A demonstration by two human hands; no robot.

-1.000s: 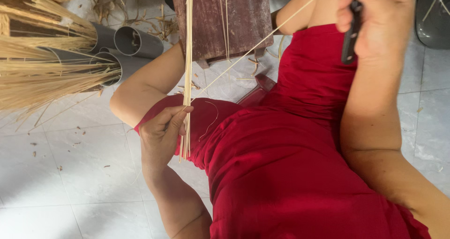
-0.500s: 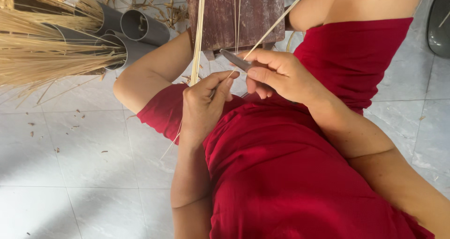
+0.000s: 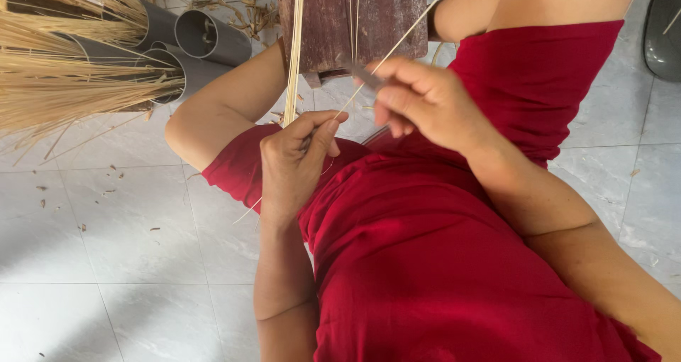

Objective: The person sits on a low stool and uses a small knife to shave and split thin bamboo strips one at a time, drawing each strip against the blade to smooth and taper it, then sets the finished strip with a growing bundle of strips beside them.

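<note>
While the left hand [image 3: 296, 160] is pinching a bundle of thin straw strips [image 3: 293, 50] over the red lap, the right hand [image 3: 422, 99] is gripping a small knife [image 3: 367, 76] against one strip.

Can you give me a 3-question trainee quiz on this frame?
1. True or false: the left hand pinches a pale cane strip.
2. What does the right hand hold: A a dark blade, B a brush, C a cup?
3. Where do the grey pipes lie?

Key: 1 true. 2 A, a small knife near a thin strand. 3 On the tiled floor, upper left, holding straw bundles.
</note>
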